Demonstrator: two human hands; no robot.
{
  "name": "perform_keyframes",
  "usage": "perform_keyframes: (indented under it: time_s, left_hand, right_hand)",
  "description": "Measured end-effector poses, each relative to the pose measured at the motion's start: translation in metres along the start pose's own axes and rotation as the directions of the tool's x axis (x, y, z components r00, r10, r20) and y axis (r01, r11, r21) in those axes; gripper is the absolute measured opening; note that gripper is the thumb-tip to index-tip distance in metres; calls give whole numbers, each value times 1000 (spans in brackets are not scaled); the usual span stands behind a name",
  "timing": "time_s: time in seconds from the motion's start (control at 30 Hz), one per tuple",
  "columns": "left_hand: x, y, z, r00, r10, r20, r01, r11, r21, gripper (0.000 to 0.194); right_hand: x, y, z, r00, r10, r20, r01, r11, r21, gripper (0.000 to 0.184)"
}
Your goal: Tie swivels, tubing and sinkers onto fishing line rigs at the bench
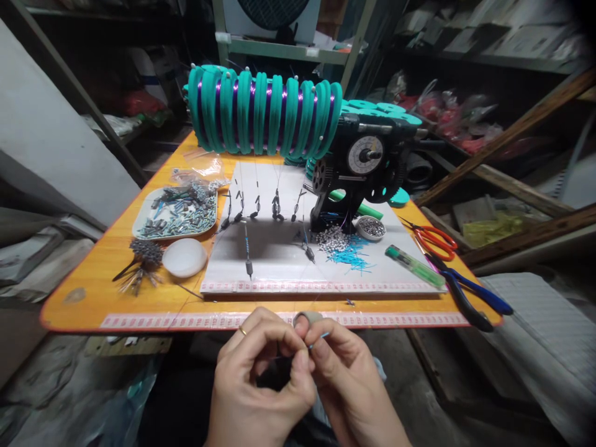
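My left hand [263,375] and my right hand [347,372] meet just in front of the table's near edge, fingertips almost touching. A thin blue tube [319,340] is pinched between my right thumb and fingers. My left thumb and index finger are pressed together beside it; what they hold is hidden. A grey-beige finger cover [307,317] shows at the fingertips between both hands. Beyond them, a line rig with a grey sinker [249,267] lies on the white board [274,254]. Another sinker [310,252] lies to its right.
Green spools wound with purple line [265,112] sit on a black machine [358,161]. At left are a tray of small parts [176,236] and a white bowl [185,257]. Blue tubes [351,256], a green cutter [414,267], orange scissors [435,242] and blue-handled pliers [479,292] lie right.
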State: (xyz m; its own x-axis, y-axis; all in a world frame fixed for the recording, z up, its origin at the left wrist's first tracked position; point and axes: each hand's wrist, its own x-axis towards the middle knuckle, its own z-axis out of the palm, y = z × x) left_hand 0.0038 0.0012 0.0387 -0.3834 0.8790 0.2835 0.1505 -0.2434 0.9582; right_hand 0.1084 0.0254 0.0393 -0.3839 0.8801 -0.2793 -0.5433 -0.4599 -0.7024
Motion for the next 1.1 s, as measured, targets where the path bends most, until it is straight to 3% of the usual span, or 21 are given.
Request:
perform_keyframes:
  time_s: [0.2,0.47,0.57,0.67,0.77,0.97,1.1]
  left_hand:
    - [-1,-1,1,1000,-7,-16,7,1000,-8,18]
    - [1,-3,-6,1000,25,16,-25,1000,-11,19]
    - [4,-11,-15,991,87,103,-93,995,47,42]
    - [9,-17,-20,961,198,193,-206,978,20,38]
    - [11,-18,-18,948,249,197,-246,969,-38,36]
    - [5,-12,-3,962,252,101,-246,967,-71,29]
    - [6,-13,1,939,315,138,-309,949,-60,29]
  right_hand:
    - [1,1,-3,999,-6,42,6,1000,-12,11]
    - [1,-3,-2,1000,-5,9,5,1000,5,16]
    - [1,-7,-4,998,34,61,-35,999,4,21]
    - [2,-10,-5,991,59,119,-61,998,15,22]
    - [5,-13,-9,984,4,178,-10,999,30,18]
    - [1,-19,-17,967,-110,229,157,967,-201,20]
    - [-7,-31,-20,949,-145,279,250,885,-393,29]
